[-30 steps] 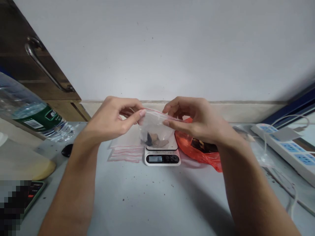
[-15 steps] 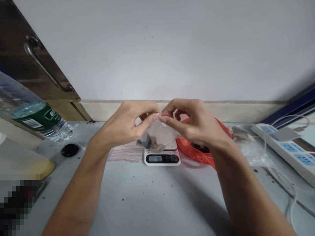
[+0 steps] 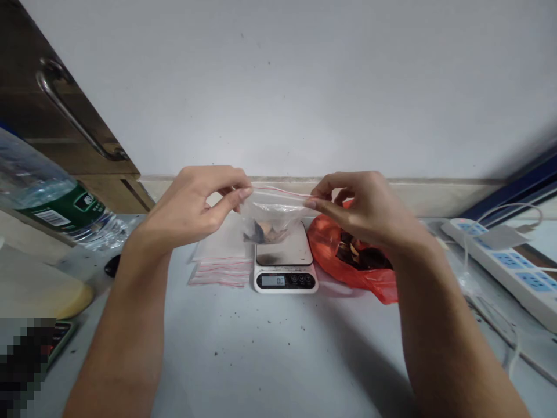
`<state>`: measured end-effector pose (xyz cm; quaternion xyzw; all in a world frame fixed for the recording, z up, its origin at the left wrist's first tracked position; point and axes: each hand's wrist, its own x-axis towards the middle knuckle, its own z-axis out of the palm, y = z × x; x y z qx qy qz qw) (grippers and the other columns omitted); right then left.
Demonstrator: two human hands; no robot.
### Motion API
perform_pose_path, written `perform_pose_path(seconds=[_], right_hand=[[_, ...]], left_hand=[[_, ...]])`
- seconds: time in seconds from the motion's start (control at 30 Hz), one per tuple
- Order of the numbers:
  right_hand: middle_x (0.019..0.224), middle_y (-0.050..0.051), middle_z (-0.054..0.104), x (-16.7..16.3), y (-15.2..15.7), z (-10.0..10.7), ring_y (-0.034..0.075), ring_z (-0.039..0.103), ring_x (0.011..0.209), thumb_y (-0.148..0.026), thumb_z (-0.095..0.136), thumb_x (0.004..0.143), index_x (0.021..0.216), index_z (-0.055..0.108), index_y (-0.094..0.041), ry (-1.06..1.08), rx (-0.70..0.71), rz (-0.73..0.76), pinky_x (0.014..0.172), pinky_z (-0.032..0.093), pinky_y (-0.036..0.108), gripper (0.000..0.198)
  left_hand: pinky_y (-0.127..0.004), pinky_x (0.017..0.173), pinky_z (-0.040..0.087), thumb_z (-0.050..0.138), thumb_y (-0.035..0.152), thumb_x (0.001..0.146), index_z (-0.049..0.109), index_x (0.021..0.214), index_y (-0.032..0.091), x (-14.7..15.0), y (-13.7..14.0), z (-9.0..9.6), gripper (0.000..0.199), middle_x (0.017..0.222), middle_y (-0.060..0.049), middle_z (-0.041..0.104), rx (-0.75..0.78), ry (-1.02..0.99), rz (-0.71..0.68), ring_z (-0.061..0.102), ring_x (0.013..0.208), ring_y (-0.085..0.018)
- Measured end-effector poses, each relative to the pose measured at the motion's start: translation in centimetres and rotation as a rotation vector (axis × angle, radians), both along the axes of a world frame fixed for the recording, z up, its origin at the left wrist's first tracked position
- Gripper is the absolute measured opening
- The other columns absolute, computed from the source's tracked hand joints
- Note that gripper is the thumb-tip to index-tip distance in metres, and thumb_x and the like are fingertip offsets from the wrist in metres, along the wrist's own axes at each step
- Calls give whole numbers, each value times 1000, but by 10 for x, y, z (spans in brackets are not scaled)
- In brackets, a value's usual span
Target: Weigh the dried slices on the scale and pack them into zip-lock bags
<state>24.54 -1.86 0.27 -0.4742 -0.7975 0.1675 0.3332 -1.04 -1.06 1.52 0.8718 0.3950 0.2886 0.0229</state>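
Note:
A clear zip bag [image 3: 278, 210] with a red-lined top is stretched between my two hands, a few dark and tan dried pieces lying at its bottom. My left hand [image 3: 204, 200] pinches the bag's left top corner, and my right hand [image 3: 354, 203] pinches the right one. Below hangs the view of a small white digital scale [image 3: 285, 273], its display reading about zero. To its left lies a stack of flat zip bags [image 3: 221, 271]. A red plastic bag [image 3: 324, 249] with dark dried pieces [image 3: 361, 252] inside sits open to the right, partly behind my right forearm.
A large water bottle [image 3: 65, 203] with a green label leans in at the left, near a black cap [image 3: 112, 266] and a pale container [image 3: 39, 284]. On the right are a white power strip [image 3: 500, 267] and cables [image 3: 500, 316]. A wall stands behind.
My hands have moved apart, from fingertips meeting at the bag's middle to its two top corners. The bag's top edge is now stretched wide, and its bottom has risen off the scale's front.

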Motion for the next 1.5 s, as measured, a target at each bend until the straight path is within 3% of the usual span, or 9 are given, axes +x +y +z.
perform_pose_path(seconds=[0.3,0.47,0.7,0.87,1.03,1.13,1.27,1.37,1.5], right_hand=[[71,5,71,52,-7,14,22,64,69,-58,72,79,70,70,-22,-5,-32,-228,64,52,35,37],[118,10,77,31,-22,23,25,71,99,-47,80,76,129,69,-20,13,-149,194,86,60,38,60],[97,4,83,70,-34,24,26,76,89,-26,55,93,96,81,-23,-203,-173,23,77,60,36,26],[144,10,67,144,-50,-18,37,60,135,-17,49,91,141,67,-23,-310,227,-503,112,48,54,53],[170,12,33,185,-66,-72,40,24,158,-44,62,89,157,49,-24,-602,-143,-297,124,28,63,72],[170,13,33,180,-67,-65,39,23,158,-57,56,92,155,52,-22,-475,-134,-275,124,27,63,72],[133,15,72,135,-51,-31,33,69,120,-46,47,98,119,76,-21,-366,-11,-312,102,53,47,43],[102,13,79,92,-32,-24,30,75,94,-41,55,95,107,77,-20,-616,-321,-299,80,55,38,33],[131,18,72,60,-8,-42,36,70,113,-47,69,87,143,60,-19,-735,-544,-292,84,54,40,63]], left_hand=[[-25,61,41,58,29,99,68,84,23,-26,-17,16,19,71,5,68,347,-107,247,59,65,-12],[-25,74,52,53,30,105,72,95,22,38,-21,5,22,89,0,73,403,-43,-139,67,77,-14],[-31,78,56,58,39,104,70,106,25,90,-25,-17,19,95,-2,74,444,-169,-191,70,84,-17],[-29,81,54,55,36,104,70,104,24,89,-21,-22,20,99,-1,75,198,-73,-198,70,88,-18],[-29,78,53,52,38,103,72,106,23,93,-16,-27,25,100,-3,76,82,-36,-196,70,86,-18],[-28,78,53,52,36,103,72,106,22,95,-15,-29,24,100,-3,75,54,-29,-201,69,86,-18],[-28,77,52,52,33,103,71,103,22,95,-17,-31,23,99,-2,75,41,-19,-205,69,84,-17],[-29,76,52,52,31,103,71,103,21,94,-17,-33,21,99,-3,75,48,-15,-205,69,85,-17],[-30,73,52,50,31,103,71,102,21,92,-17,-34,22,97,-3,75,48,-1,-184,69,82,-18]])
